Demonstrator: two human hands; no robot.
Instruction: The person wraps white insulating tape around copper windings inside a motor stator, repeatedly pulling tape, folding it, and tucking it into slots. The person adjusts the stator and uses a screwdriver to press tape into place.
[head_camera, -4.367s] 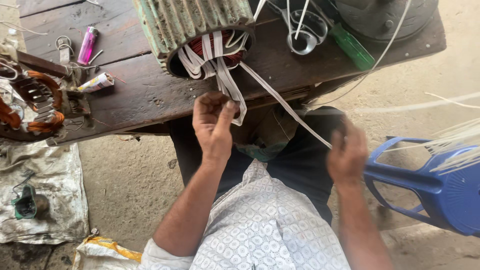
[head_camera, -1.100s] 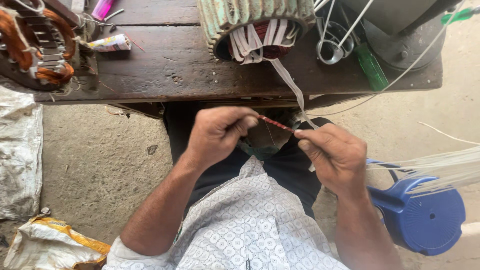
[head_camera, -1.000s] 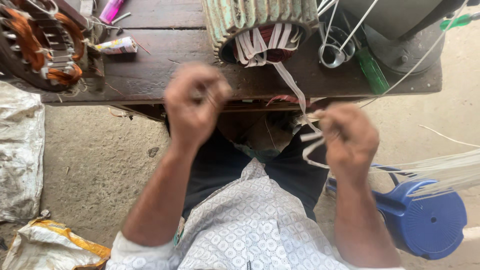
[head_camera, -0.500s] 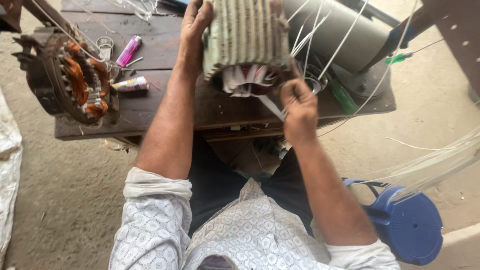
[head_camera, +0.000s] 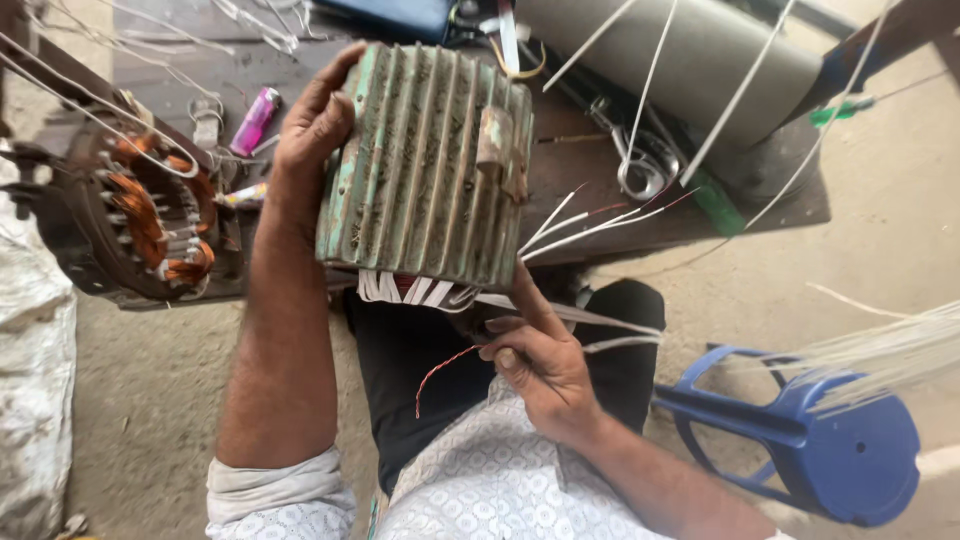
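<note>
Green finned motor housing (head_camera: 425, 165) sits at the table edge, left hand (head_camera: 312, 125) clasped on its side. Just below it, right hand (head_camera: 535, 360) pinches a red wire (head_camera: 440, 375); threading it into the windings looks next.

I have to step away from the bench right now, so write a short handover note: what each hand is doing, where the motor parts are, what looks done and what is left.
Left hand: gripping the far left edge of the green ribbed motor housing, which lies on the wooden bench.
Right hand: at the housing's near open end, pinching a thin red wire whose free end hangs loose.
White insulation strips stick out of that near end.
A second stator with copper windings sits at the left of the bench.
Blue plastic stool lies tipped at the right.
Done: strips are in the slots.
Left: the red wire is not yet tucked in.
</note>
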